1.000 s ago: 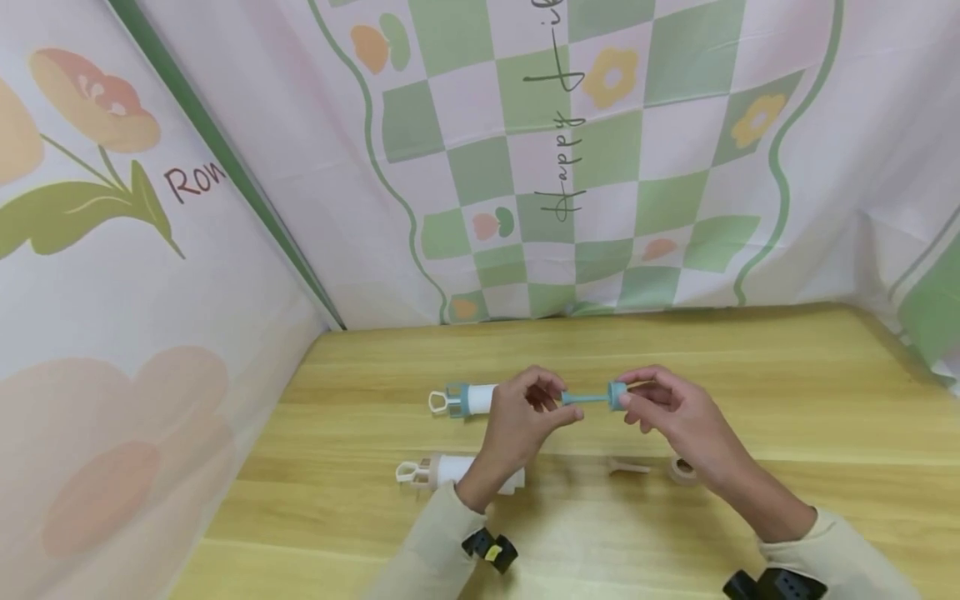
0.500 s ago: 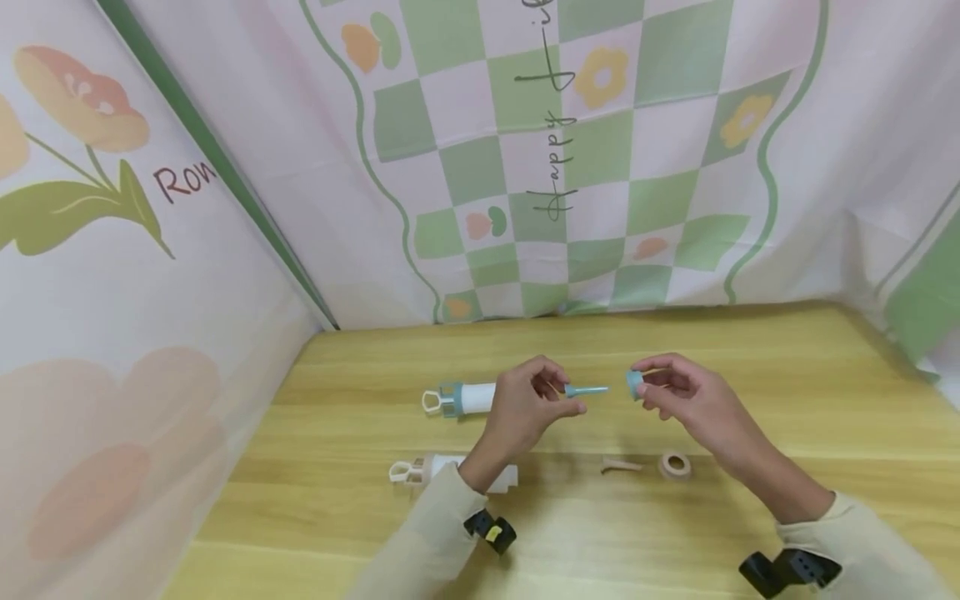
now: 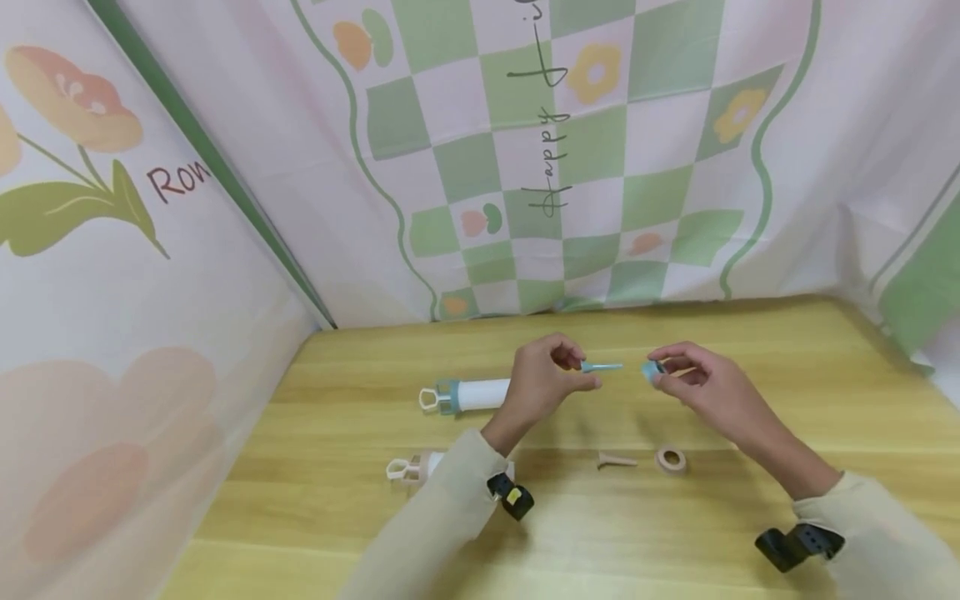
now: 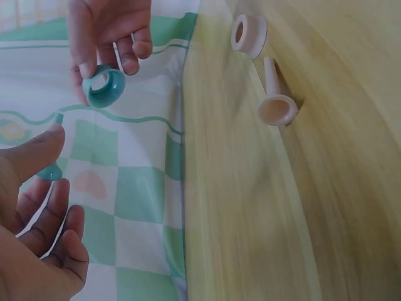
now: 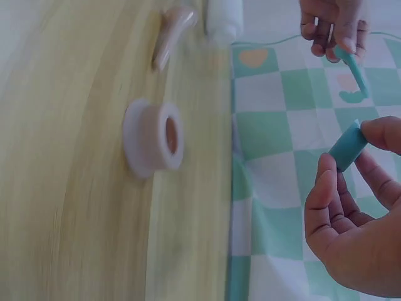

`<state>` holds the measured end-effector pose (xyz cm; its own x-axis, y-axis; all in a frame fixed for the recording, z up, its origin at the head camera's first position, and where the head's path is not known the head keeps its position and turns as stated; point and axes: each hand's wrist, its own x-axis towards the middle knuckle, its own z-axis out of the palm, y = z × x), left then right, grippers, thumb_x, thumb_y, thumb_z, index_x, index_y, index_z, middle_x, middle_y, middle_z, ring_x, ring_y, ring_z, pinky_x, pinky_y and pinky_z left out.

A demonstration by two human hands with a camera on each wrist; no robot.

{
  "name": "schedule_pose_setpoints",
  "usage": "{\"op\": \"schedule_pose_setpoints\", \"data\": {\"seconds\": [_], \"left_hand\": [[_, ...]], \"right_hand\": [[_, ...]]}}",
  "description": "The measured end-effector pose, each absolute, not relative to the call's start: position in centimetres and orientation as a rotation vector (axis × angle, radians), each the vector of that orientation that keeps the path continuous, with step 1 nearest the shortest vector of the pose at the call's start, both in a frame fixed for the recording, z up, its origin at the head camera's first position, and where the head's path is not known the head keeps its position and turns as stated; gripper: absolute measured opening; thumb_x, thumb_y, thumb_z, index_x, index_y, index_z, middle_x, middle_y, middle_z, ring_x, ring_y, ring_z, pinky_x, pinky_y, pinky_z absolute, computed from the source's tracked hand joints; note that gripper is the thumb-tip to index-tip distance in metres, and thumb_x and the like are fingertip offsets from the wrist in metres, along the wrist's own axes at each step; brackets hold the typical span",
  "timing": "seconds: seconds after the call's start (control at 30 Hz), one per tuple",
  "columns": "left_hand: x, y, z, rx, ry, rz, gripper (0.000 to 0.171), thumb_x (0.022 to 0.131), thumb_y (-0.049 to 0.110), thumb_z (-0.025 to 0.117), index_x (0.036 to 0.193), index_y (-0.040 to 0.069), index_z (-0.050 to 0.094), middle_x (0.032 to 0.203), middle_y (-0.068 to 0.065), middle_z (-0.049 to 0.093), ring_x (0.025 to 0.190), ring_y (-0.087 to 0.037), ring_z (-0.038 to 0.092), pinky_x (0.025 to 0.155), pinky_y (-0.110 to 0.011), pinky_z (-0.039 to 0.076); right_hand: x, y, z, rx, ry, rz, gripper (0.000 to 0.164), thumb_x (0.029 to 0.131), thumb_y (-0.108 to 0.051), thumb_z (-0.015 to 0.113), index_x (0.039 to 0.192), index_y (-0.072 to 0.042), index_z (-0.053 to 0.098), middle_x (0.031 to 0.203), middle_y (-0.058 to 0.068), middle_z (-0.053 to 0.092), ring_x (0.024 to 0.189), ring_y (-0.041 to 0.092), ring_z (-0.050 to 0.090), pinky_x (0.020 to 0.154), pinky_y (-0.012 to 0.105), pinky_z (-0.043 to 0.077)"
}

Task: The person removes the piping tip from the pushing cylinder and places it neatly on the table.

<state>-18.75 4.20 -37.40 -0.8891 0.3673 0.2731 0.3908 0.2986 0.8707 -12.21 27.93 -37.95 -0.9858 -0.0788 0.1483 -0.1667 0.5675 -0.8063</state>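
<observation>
Above the table, my left hand pinches a slim teal nozzle by its flared end, the narrow tip pointing right. Facing it across a small gap, my right hand holds a short teal ring cap between thumb and fingers. In the left wrist view the ring cap shows its round opening. Behind my left hand lies a white-barrelled syringe with a teal collar and white loop handle. A similar syringe with a beige collar lies nearer, partly hidden by the left sleeve.
On the wooden table, a beige nozzle lies on its side beside a beige ring cap. A patterned cloth hangs along the back edge, and another cloth at the left.
The nozzle and ring cap, lined up end to end at first, have come apart. Both hands have moved farther back over the table and to the right, the ring cap tilting in the right hand.
</observation>
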Motion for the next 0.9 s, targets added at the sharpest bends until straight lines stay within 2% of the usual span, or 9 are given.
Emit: {"op": "schedule_pose_setpoints", "data": {"seconds": [0.1, 0.4, 0.73, 0.9], "left_hand": [[-19.3, 4.9, -37.2, -0.702, -2.527, -1.707, 0.027, 0.071, 0.003, 0.090, 0.086, 0.005, 0.068, 0.075, 0.007, 0.063, 0.068, -0.005, 0.056, 0.063, -0.018, 0.049], [-20.7, 6.5, -37.5, -0.647, -2.653, -1.635, 0.026, 0.072, 0.004, 0.090, 0.080, 0.010, 0.065, 0.072, 0.006, 0.061, 0.065, -0.007, 0.057, 0.058, -0.020, 0.049], [-21.8, 8.7, -38.3, -0.525, -2.845, -1.452, 0.033, 0.069, 0.004, 0.092, 0.075, 0.011, 0.060, 0.071, 0.004, 0.058, 0.063, -0.009, 0.054, 0.055, -0.021, 0.046], [-21.8, 9.3, -39.2, -0.517, -2.930, -1.305, 0.034, 0.067, 0.007, 0.093, 0.068, 0.013, 0.060, 0.066, 0.006, 0.057, 0.060, -0.009, 0.052, 0.056, -0.022, 0.044]], "right_hand": [[-12.7, 28.3, -38.0, 0.210, -2.723, 1.329, 0.039, 0.101, -0.032, 0.062, 0.130, -0.006, 0.059, 0.119, 0.021, 0.062, 0.094, 0.032, 0.064, 0.066, 0.036, 0.054], [-13.6, 28.6, -38.2, 0.223, -2.790, 1.153, 0.042, 0.099, -0.030, 0.064, 0.130, -0.003, 0.057, 0.111, 0.018, 0.065, 0.092, 0.032, 0.065, 0.064, 0.036, 0.052], [-15.4, 30.1, -39.5, 0.204, -2.858, 1.141, 0.040, 0.097, -0.033, 0.066, 0.120, 0.000, 0.061, 0.103, 0.014, 0.065, 0.093, 0.033, 0.065, 0.067, 0.036, 0.052], [-15.9, 30.6, -40.8, 0.190, -2.891, 1.191, 0.040, 0.094, -0.029, 0.071, 0.118, 0.002, 0.062, 0.098, 0.012, 0.067, 0.085, 0.027, 0.065, 0.065, 0.035, 0.052]]}}
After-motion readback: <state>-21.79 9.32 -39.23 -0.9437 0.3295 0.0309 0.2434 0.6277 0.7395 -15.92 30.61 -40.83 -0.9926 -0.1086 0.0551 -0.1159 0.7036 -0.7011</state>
